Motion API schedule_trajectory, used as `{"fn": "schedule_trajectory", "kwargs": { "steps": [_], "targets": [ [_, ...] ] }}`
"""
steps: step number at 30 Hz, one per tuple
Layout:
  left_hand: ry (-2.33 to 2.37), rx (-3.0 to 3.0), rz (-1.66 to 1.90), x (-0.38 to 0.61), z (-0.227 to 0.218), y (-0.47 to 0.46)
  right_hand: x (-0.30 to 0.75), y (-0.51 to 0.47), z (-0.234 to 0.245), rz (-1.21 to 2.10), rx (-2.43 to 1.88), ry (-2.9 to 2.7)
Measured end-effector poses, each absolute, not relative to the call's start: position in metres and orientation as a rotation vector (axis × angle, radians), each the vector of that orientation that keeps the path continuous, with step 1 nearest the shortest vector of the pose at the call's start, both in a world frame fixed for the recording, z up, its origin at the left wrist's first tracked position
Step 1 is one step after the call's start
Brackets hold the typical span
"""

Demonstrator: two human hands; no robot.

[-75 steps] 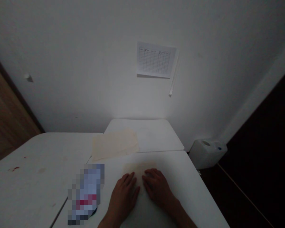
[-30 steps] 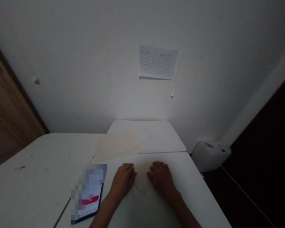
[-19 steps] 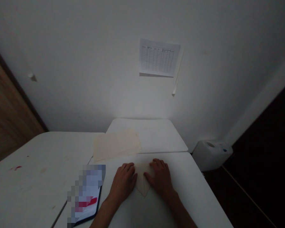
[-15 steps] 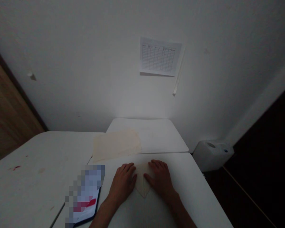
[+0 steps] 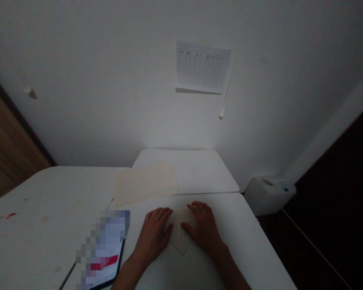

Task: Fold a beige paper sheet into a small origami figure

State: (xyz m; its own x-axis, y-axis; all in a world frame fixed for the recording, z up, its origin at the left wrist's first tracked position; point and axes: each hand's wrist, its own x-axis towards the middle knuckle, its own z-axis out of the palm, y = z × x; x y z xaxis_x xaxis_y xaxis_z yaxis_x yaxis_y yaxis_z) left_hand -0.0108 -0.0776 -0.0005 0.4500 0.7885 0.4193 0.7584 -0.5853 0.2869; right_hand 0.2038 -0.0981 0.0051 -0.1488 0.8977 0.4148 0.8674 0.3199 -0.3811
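A folded piece of pale paper lies flat on the white table, its pointed end toward me and a crease down its middle. My left hand rests on its left edge, fingers stretched forward and thumb apart. On the right side, my right hand lies over the paper with spread fingers, the thumb touching near the centre crease. Both palms face down, and they cover the paper's outer parts. Beyond my left hand are flat cream sheets.
A phone, partly blurred out, lies left of my left arm. White tables meet at seams near the wall. A printed table sheet hangs on the wall. Right of the table stands a white container on the dark floor.
The view has shifted slightly, so most things sit a little further left. Both hands stay on the folded paper, nearly unmoved.
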Motion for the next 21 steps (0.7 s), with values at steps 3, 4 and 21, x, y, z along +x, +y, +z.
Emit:
{"fn": "schedule_trajectory", "kwargs": {
  "steps": [3, 4, 21],
  "targets": [
    [1.398, 2.647, 0.81, -0.0114, -0.002, -0.0776, 0.2044, -0.098, 0.0051, 0.076, -1.551, -2.035],
    [1.401, 2.653, 0.807, -0.0116, -0.0026, -0.0775, 0.2044, -0.098, 0.0051, 0.082, -1.556, -2.038],
    [1.41, 2.535, 0.881, -0.0133, -0.0055, -0.0784, 0.2077, -0.0968, 0.0028, 0.159, -1.59, -1.939]
  ]
}}
